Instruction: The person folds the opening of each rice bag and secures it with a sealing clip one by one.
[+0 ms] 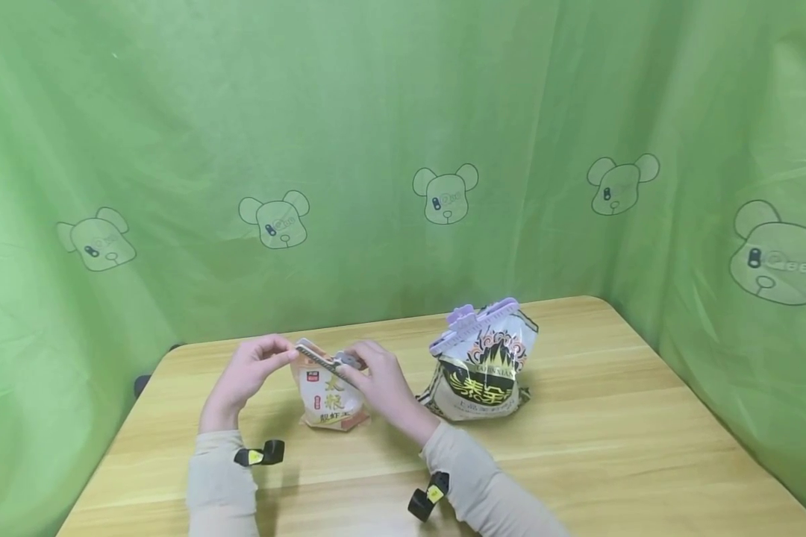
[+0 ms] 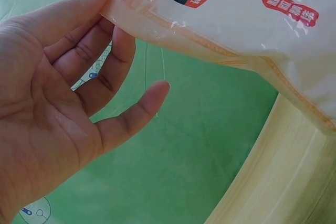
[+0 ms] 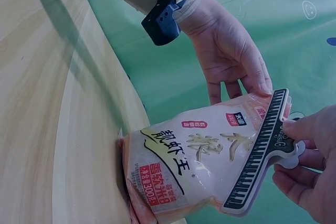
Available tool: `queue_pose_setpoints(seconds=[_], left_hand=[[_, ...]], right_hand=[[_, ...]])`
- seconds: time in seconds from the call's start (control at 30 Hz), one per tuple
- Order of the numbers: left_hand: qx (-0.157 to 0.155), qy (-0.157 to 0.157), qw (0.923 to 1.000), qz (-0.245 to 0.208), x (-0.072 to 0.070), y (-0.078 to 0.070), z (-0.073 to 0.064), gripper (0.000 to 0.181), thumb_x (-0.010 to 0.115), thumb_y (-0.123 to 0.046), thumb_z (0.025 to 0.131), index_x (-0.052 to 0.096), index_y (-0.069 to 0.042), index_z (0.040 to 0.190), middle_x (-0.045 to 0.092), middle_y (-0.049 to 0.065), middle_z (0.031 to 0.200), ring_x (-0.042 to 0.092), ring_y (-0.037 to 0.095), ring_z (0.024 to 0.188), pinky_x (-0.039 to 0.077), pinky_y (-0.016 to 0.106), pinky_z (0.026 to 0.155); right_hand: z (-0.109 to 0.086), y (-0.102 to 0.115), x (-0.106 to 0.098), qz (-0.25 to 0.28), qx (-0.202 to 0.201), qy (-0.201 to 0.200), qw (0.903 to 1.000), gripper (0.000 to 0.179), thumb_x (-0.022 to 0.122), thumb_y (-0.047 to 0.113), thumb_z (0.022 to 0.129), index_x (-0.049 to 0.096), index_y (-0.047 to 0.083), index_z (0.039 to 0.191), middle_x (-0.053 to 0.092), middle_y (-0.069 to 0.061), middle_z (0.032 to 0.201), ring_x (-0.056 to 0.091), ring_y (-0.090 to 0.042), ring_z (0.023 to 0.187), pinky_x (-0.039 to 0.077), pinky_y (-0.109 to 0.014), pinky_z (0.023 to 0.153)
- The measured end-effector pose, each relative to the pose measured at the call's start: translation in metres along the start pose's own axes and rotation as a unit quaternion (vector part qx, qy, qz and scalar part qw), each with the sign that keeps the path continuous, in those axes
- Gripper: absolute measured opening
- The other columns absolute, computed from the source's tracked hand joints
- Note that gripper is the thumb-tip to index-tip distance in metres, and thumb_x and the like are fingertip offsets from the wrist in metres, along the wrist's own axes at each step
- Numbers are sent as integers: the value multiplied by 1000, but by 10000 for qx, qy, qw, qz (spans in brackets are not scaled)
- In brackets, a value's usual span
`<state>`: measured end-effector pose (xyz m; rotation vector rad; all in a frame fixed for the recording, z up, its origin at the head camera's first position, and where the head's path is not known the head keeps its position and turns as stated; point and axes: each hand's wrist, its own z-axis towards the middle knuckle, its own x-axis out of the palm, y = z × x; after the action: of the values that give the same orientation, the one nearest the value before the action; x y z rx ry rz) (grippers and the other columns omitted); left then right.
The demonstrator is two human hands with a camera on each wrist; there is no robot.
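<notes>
A small orange-and-white rice bag [image 1: 317, 401] stands on the table with a long bag clip [image 3: 259, 153] across its top. The clip is black and white with a piano-key pattern. My left hand [image 1: 240, 375] pinches the bag's upper corner between thumb and index finger, beside one end of the clip; its little finger sticks out in the left wrist view. My right hand [image 1: 388, 386] grips the clip's handle between thumb and fingers. Right of it sits a larger rice bag [image 1: 486, 395], its folded top held by a purple clip [image 1: 473, 326].
The wooden table [image 1: 598, 447] has rounded back corners. Green curtains [image 1: 376, 89] printed with bear heads hang behind it and at both sides. Each sleeve carries a black wrist camera, one on the left [image 1: 260, 453] and one on the right [image 1: 429, 497].
</notes>
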<state>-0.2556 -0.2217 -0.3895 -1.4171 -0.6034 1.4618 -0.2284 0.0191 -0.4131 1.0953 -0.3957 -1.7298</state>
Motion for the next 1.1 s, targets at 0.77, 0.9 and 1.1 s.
queue_pose_setpoints(seconds=[0.77, 0.9, 1.1], left_hand=[[-161, -33, 9998, 101, 1, 1, 1, 24, 68, -23, 91, 67, -1, 100, 70, 12, 104, 63, 9, 95, 46, 35, 92], [-129, -158, 9998, 91, 3, 0, 2, 23, 69, -23, 90, 68, -2, 100, 70, 11, 103, 63, 10, 95, 46, 34, 92], [-90, -438, 9990, 42, 10, -2, 7, 23, 70, -23, 90, 68, -2, 100, 71, 7, 100, 63, 7, 94, 47, 34, 92]], right_hand=[[8, -5, -3, 86, 363, 515, 9980, 25, 71, 13, 86, 66, 7, 110, 68, -7, 103, 63, -20, 93, 57, -39, 84], [9, -7, -5, 59, 275, 518, 9983, 28, 71, 12, 86, 66, 6, 112, 69, -8, 102, 63, -21, 92, 57, -38, 82], [10, -9, -7, 93, 266, 380, 9989, 29, 70, 12, 87, 66, 5, 114, 69, -10, 103, 65, -22, 92, 58, -39, 81]])
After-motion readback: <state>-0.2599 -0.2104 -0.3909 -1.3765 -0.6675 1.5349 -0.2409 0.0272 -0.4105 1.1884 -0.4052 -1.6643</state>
